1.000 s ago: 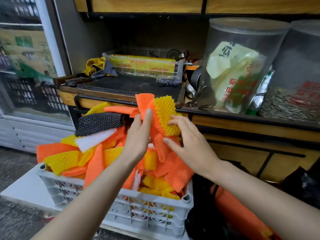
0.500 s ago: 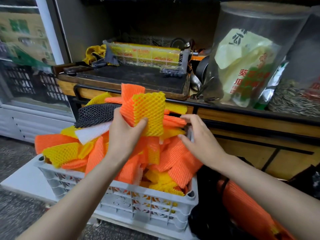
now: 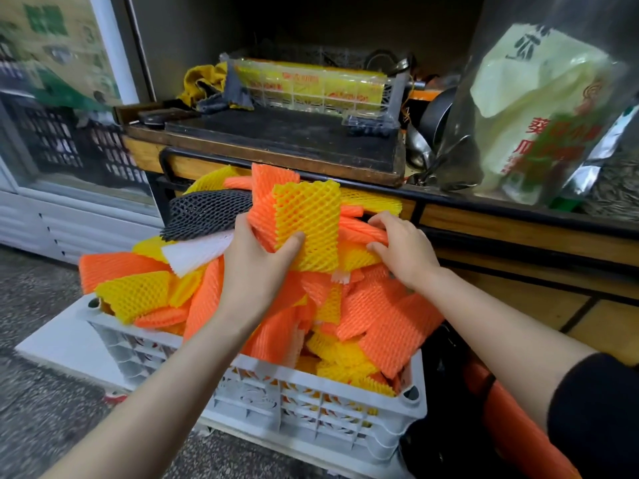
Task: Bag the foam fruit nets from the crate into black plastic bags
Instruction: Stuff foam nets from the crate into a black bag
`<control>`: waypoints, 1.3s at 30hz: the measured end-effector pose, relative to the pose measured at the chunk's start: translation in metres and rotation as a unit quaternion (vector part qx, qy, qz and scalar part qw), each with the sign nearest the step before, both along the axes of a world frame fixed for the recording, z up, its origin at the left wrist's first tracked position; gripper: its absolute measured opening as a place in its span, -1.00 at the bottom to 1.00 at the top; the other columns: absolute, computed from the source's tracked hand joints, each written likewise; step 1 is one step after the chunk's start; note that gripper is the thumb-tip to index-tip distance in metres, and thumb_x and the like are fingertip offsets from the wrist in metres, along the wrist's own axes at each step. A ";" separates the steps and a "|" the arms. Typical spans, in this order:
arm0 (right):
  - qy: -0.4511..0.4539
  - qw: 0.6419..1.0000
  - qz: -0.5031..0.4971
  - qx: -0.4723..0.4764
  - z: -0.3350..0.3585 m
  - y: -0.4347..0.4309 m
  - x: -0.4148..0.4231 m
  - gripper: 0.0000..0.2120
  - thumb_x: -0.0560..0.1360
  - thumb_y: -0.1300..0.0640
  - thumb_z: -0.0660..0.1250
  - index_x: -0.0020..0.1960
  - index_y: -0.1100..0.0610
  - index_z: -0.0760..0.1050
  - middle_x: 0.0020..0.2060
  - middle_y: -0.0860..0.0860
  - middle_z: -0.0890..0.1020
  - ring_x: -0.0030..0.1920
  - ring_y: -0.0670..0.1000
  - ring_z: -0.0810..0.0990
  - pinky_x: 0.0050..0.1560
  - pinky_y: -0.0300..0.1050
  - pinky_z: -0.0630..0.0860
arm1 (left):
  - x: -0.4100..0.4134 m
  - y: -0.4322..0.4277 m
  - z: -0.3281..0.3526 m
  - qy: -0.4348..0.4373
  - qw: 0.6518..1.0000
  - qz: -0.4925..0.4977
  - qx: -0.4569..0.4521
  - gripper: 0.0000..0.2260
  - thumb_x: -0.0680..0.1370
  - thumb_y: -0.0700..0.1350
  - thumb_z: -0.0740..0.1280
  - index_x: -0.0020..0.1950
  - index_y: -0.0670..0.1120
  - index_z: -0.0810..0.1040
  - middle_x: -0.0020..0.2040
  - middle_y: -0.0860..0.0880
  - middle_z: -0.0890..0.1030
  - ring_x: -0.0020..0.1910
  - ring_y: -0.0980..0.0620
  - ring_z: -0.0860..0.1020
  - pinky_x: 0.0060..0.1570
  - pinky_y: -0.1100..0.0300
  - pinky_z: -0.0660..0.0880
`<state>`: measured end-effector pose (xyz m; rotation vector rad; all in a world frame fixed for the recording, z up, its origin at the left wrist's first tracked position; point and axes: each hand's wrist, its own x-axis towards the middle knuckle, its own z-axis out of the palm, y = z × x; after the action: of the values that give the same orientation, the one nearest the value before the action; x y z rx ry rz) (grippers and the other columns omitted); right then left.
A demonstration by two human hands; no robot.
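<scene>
Left hand [image 3: 256,267]: grips a yellow net [image 3: 307,219], thumb pressed on its front, held up at centre frame above the heap. Right hand [image 3: 404,250]: fingers curled round an orange net [image 3: 359,233] just to the right. The white crate [image 3: 311,402] at lower centre is heaped with foam nets. The black bag [image 3: 432,426] sits against the crate's right side.

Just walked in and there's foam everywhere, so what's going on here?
A person is working through a crate heaped with foam fruit nets. Their left hand grips a stack of nets, a yellow net in front, raised above the heap. Their right hand pinches an orange net at the heap's far side. A black bag sits to the crate's right.
</scene>
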<state>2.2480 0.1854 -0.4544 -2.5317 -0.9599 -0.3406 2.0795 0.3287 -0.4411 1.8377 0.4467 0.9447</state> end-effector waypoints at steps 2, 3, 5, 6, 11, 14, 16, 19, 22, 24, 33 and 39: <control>-0.016 1.000 -0.001 0.002 0.003 -0.002 -0.003 -0.68 0.52 0.04 0.32 0.25 0.04 0.42 0.19 0.00 0.56 0.20 0.05 0.50 0.19 0.03 0.38 | -0.001 0.000 0.002 0.002 1.000 -0.004 -0.005 -0.69 0.47 -0.12 0.42 0.10 -0.04 0.34 -0.12 0.17 0.46 -0.07 0.14 0.46 -0.13 0.31 0.32; -0.025 1.000 0.003 0.001 0.005 -0.005 -0.005 -0.68 0.52 0.02 0.31 0.25 0.04 0.43 0.17 -0.02 0.57 0.18 0.04 0.50 0.17 0.02 0.38 | -0.001 0.000 0.002 0.001 1.000 -0.005 -0.012 -0.68 0.47 -0.11 0.42 0.11 -0.06 0.36 -0.09 0.13 0.50 -0.05 0.12 0.49 -0.10 0.28 0.35; -0.041 0.999 0.008 0.002 0.010 -0.012 -0.011 -0.69 0.53 0.00 0.29 0.26 0.04 0.44 0.15 -0.02 0.58 0.16 0.03 0.51 0.12 -0.02 0.41 | -0.003 0.000 0.004 -0.003 1.000 -0.009 -0.027 -0.66 0.46 -0.10 0.43 0.15 -0.10 0.39 0.02 0.02 0.55 0.03 0.05 0.53 0.02 0.16 0.43; -0.046 0.999 0.007 0.005 0.013 -0.016 -0.014 -0.69 0.54 0.00 0.28 0.26 0.04 0.45 0.14 -0.02 0.58 0.15 0.04 0.52 0.08 -0.04 0.42 | -0.004 -0.002 0.006 -0.006 0.999 -0.010 -0.029 -0.65 0.46 -0.10 0.43 0.16 -0.11 0.39 0.04 0.00 0.56 0.04 0.04 0.53 0.05 0.13 0.45; -0.023 0.998 -0.002 0.057 0.037 -0.044 -0.035 -0.71 0.52 -0.01 0.29 0.21 0.05 0.46 0.10 -0.03 0.58 0.08 0.02 0.55 -0.01 -0.06 0.48 | -0.012 -0.016 0.022 -0.023 1.000 -0.006 -0.018 -0.67 0.46 -0.13 0.43 0.10 -0.07 0.34 -0.10 0.12 0.48 -0.02 0.07 0.49 -0.03 0.20 0.37; -0.004 0.995 -0.009 0.103 0.055 -0.063 -0.049 -0.73 0.51 -0.01 0.31 0.17 0.05 0.47 0.04 -0.04 0.59 0.05 0.02 0.56 0.00 -0.02 0.51 | -0.015 -0.026 0.032 -0.040 0.999 -0.001 -0.007 -0.67 0.45 -0.15 0.43 0.07 -0.08 0.31 -0.14 0.15 0.45 -0.04 0.07 0.48 -0.09 0.24 0.34; 0.012 0.987 -0.008 0.158 0.067 -0.074 -0.060 -0.77 0.50 0.01 0.33 0.11 0.07 0.49 -0.04 -0.06 0.57 0.03 -0.01 0.55 0.03 -0.05 0.50 | -0.017 -0.035 0.040 -0.050 0.999 0.007 0.006 -0.68 0.46 -0.16 0.42 0.06 -0.08 0.31 -0.15 0.15 0.46 -0.06 0.07 0.48 -0.16 0.27 0.31; 0.026 0.972 0.005 0.234 0.083 -0.086 -0.083 -0.81 0.49 0.05 0.35 0.07 0.10 0.48 -0.06 -0.04 0.56 -0.06 -0.10 0.53 -0.05 -0.29 0.41 | -0.019 -0.052 0.055 -0.068 0.997 0.019 0.023 -0.68 0.46 -0.15 0.41 0.06 -0.09 0.29 -0.16 0.13 0.46 -0.09 0.06 0.47 -0.20 0.28 0.29; 0.037 0.962 0.024 0.269 0.093 -0.100 -0.107 -0.85 0.50 0.06 0.35 0.02 0.04 0.42 -0.05 -0.06 0.53 -0.22 -0.28 0.49 -0.22 -0.50 0.36 | -0.018 -0.077 0.071 -0.083 0.996 0.011 0.039 -0.68 0.47 -0.16 0.41 0.06 -0.07 0.28 -0.18 0.15 0.45 -0.18 0.13 0.45 -0.21 0.32 0.28; 0.045 0.958 0.029 0.282 0.096 -0.112 -0.119 -0.83 0.50 0.03 0.34 0.01 0.05 0.40 -0.07 -0.07 0.53 -0.23 -0.33 0.49 -0.24 -0.47 0.39 | -0.017 -0.098 0.079 -0.088 0.995 -0.015 0.039 -0.69 0.48 -0.16 0.40 0.04 -0.08 0.28 -0.19 0.22 0.43 -0.25 0.27 0.42 -0.21 0.33 0.28; -0.008 0.960 -0.064 0.274 0.088 -0.201 -0.142 -0.74 0.48 -0.04 0.33 0.06 -0.02 0.30 -0.05 -0.13 0.50 -0.19 -0.14 0.51 -0.09 -0.02 0.51 | -0.004 -0.205 0.083 -0.071 0.966 -0.249 -0.013 -0.74 0.48 -0.08 0.39 0.02 0.11 0.32 0.04 0.12 0.52 -0.04 0.39 0.50 -0.03 0.46 0.44; 0.013 0.971 -0.110 0.213 0.066 -0.263 -0.151 -0.47 0.44 -0.02 0.34 0.35 0.01 0.26 0.24 -0.09 0.43 0.28 -0.06 0.40 0.29 -0.02 0.36 | 0.019 -0.274 0.063 -0.018 0.959 -0.284 -0.004 -0.42 0.22 0.21 0.45 0.11 0.05 0.32 0.17 -0.07 0.47 0.16 0.07 0.49 0.19 0.13 0.45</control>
<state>2.0969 -0.0781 -0.3883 -2.2364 -0.5245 -0.5166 2.0981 0.0552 -0.3784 1.7907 -0.1079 0.5739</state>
